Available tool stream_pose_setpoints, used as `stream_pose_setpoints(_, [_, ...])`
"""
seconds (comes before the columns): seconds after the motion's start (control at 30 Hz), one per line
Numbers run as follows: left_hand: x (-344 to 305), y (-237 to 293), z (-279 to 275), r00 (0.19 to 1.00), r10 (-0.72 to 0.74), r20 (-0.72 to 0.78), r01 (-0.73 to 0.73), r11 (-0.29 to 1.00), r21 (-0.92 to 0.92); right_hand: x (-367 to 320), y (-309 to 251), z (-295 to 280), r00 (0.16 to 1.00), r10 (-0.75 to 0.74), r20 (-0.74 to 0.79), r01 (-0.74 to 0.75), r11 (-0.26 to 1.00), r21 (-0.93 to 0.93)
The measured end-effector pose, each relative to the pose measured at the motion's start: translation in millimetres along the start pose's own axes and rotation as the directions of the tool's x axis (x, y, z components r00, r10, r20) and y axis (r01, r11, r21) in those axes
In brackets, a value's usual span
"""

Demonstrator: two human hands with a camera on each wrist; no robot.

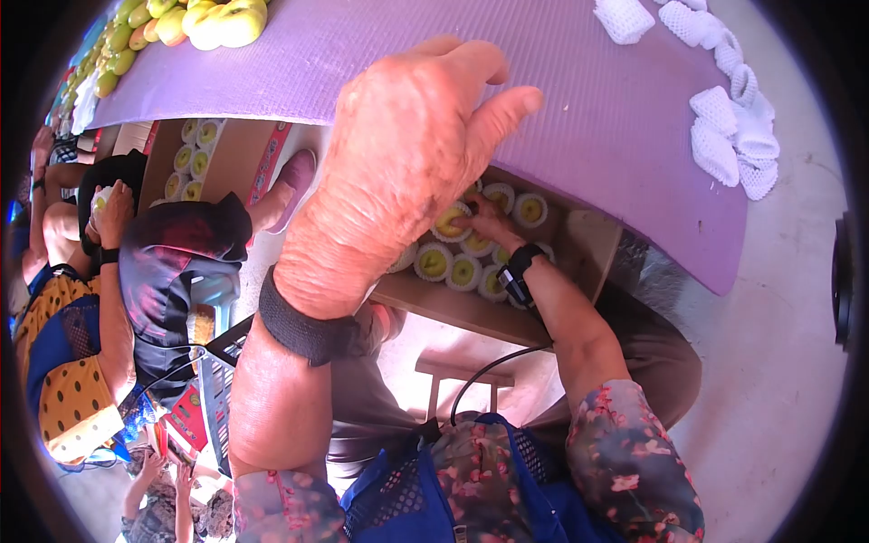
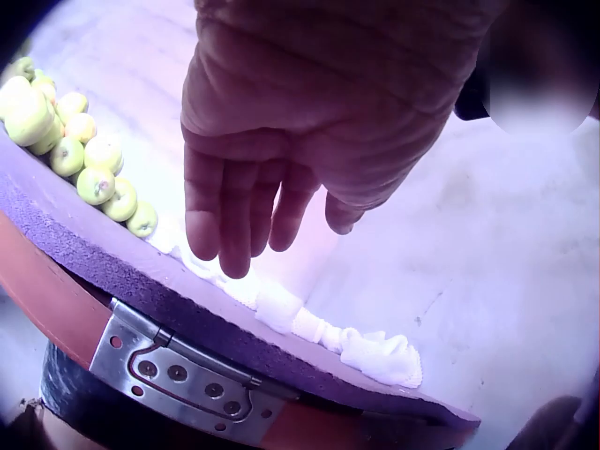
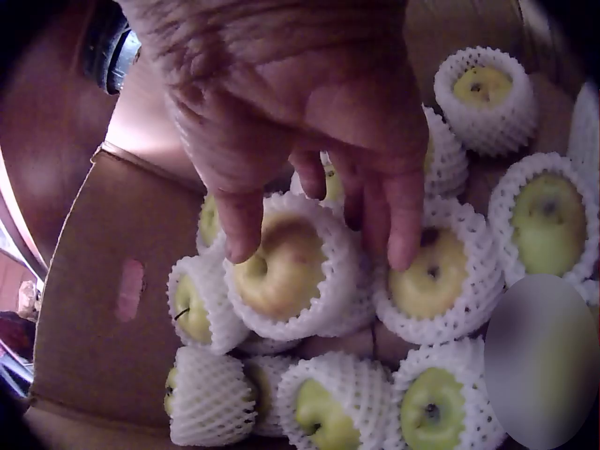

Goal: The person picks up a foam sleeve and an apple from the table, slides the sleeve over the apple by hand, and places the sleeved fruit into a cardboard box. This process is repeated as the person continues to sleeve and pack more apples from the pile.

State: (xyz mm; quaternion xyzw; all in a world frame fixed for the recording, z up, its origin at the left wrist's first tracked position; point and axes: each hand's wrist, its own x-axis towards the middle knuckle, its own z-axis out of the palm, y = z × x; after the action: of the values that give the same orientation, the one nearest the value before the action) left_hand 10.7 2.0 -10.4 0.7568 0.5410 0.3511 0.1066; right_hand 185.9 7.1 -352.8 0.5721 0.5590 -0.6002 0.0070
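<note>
With left hand loose, holding nothing, steady apple between thumb and fingers of right hand; cannot tell whether gripped or merely touched. Ease lightly, without snagging net.

We see a round yellow-green apple in a white foam-net sleeve, tilted with its dimpled end exposed, nestled among similarly sleeved green apples inside an open brown cardboard box.
</note>
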Motion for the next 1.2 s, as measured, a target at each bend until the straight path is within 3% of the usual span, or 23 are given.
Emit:
stream_pose_setpoints(0.27, [4, -10, -13, 0.992, -0.047, -0.113, 0.05, 0.998, 0.023, -14, -2, -7, 0.978, -0.093, -0.184, 0.074, 0.991, -0.107])
stream_pose_setpoints(0.37, [6, -13, -22, 0.985, -0.11, -0.13, 0.113, 0.993, 0.016, -22, -2, -12, 0.944, -0.221, -0.247, 0.183, 0.969, -0.166])
stream_pose_setpoints(0.47, [7, -24, -28, 0.978, -0.136, -0.159, 0.14, 0.99, 0.018, -43, -23, -23, 0.948, -0.295, -0.119, 0.248, 0.919, -0.308])
stream_pose_setpoints(0.53, [8, -25, -36, 0.968, -0.208, -0.143, 0.208, 0.978, -0.01, -55, -36, -24, 0.96, -0.271, -0.068, 0.225, 0.894, -0.388])
stream_pose_setpoints(0.7, [8, -33, -42, 0.956, -0.22, -0.195, 0.225, 0.974, 0.004, -94, -87, -17, 0.968, -0.241, 0.074, 0.244, 0.822, -0.515])
stream_pose_setpoints(0.77, [8, -31, -43, 0.956, -0.222, -0.193, 0.223, 0.975, -0.015, -102, -100, -12, 0.942, -0.295, 0.158, 0.33, 0.74, -0.586])
stream_pose_setpoints(1.07, [6, -25, -44, 0.96, -0.222, -0.171, 0.217, 0.975, -0.05, -224, -220, -39, 0.787, -0.485, 0.383, 0.616, 0.567, -0.548])
stream_pose_setpoints(1.1, [6, -25, -45, 0.961, -0.226, -0.157, 0.222, 0.974, -0.04, -235, -234, -48, 0.767, -0.51, 0.388, 0.638, 0.548, -0.542])
stream_pose_setpoints(1.2, [8, -24, -40, 0.968, -0.204, -0.145, 0.202, 0.979, -0.03, -260, -266, -78, 0.618, -0.767, 0.171, 0.759, 0.527, -0.383])
